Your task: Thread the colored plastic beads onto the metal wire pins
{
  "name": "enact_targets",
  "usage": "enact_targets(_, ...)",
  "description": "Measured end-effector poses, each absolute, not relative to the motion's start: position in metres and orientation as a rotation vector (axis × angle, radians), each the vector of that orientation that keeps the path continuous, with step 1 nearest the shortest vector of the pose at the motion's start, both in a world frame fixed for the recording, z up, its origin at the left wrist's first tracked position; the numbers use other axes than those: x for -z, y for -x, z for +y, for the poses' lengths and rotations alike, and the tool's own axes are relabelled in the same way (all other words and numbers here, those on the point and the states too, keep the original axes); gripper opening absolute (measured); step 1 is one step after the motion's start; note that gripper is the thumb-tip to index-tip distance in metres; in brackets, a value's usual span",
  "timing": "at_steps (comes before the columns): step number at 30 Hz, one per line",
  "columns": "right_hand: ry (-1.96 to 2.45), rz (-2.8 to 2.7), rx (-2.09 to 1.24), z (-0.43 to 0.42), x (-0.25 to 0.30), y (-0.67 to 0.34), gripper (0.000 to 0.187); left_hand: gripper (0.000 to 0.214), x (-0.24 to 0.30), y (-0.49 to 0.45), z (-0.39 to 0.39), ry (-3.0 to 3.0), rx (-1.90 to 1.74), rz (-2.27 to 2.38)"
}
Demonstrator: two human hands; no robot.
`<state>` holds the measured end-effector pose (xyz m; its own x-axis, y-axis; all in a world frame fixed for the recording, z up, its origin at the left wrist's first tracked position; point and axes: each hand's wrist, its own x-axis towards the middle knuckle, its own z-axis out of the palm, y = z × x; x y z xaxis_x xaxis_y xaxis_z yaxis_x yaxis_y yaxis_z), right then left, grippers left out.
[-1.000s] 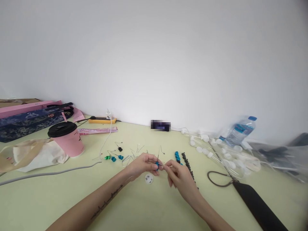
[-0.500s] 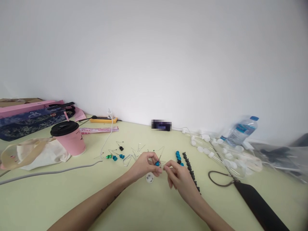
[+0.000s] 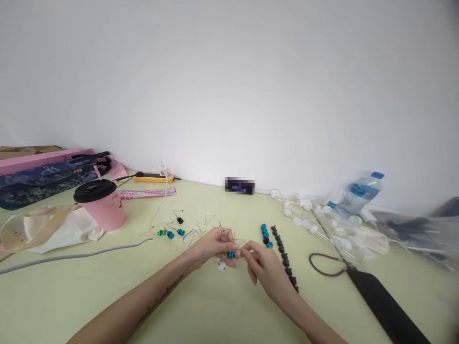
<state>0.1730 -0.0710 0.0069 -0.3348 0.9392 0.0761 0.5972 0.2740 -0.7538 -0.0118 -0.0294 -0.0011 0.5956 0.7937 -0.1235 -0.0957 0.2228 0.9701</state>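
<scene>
My left hand (image 3: 214,246) is closed, pinching a small shiny blue piece (image 3: 231,254) between thumb and fingers. Thin wire sticks up from around it. Just to the right, my right hand (image 3: 264,263) has thumb and forefinger pressed together at a thin wire (image 3: 241,248) that runs toward the blue piece; the fingertips hide its end. Below my left fingers lies a white disc (image 3: 222,265) with dark spots, partly covered. Close by my right hand, a row of blue pieces (image 3: 264,230) and a longer row of black pieces (image 3: 281,249) lie on the table.
Bent metal wires (image 3: 193,235) and small green (image 3: 161,232), blue (image 3: 170,234) and black pieces (image 3: 180,220) lie left. Farther left stands a pink cup (image 3: 103,210) beside a grey cable (image 3: 79,254). White-capped clear tubes (image 3: 322,227), a water bottle (image 3: 360,193) and a black strap-like object (image 3: 387,306) occupy the right.
The blue piece has turned in my left fingers and sits slightly lower, with more of it showing. Both hands have shifted slightly left; the wires above them have changed angle.
</scene>
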Motion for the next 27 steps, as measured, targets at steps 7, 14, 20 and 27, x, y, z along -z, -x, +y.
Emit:
enact_targets(7, 1.093, -2.454, 0.183, -0.068, 0.004, -0.178, 0.024, 0.034, 0.003, 0.018, -0.025, -1.151, -0.513, 0.685)
enact_targets(14, 1.283, -1.664, -1.343, -0.053, -0.005, -0.183, 0.059, 0.026, -0.006, 0.013, -0.034, -1.86, -0.969, 0.899)
enact_targets(20, 1.005, -1.181, -1.997, -0.053, -0.009, -0.183, 0.041, 0.025, 0.0, 0.015, -0.043, -2.457, -1.038, 0.829)
enact_targets(27, 1.075, -2.139, -0.451, -0.061, 0.001, -0.18, 0.026, 0.028, -0.018, 0.017, -0.034, -1.659, -0.705, 0.884)
